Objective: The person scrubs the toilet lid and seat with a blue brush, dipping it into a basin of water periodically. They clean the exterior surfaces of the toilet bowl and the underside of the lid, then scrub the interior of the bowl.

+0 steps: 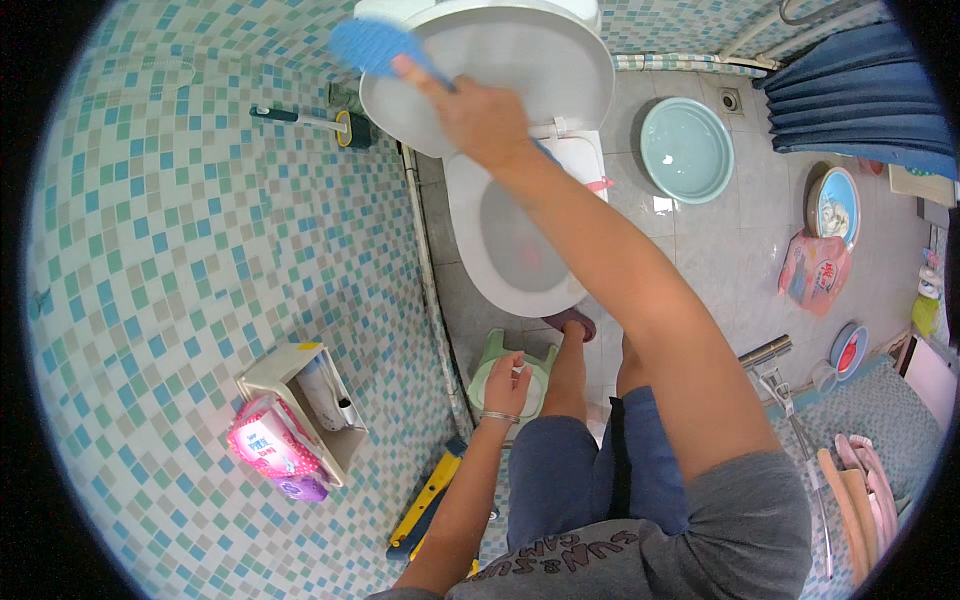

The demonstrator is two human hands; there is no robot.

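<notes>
My right hand [480,112] grips a blue long-handled scrubber, its oval blue head [366,46] raised at the upper left edge of the toilet lid [517,52]. Part of its handle shows past my wrist. The lid stands up against the tank, and my forearm crosses above the white toilet seat and bowl [472,225]. A pink patch shows inside the bowl. Over a light green plastic stool [495,345] hangs my left hand [506,382], holding nothing, with its fingers loosely bent and apart.
A toilet brush in a wall holder [354,129] and a wall box with packages [300,420] are on the tiled left wall. On the right floor are a water-filled basin [687,150], a blue basin with cloth [844,195], a pink bag [814,274] and a squeegee [766,352].
</notes>
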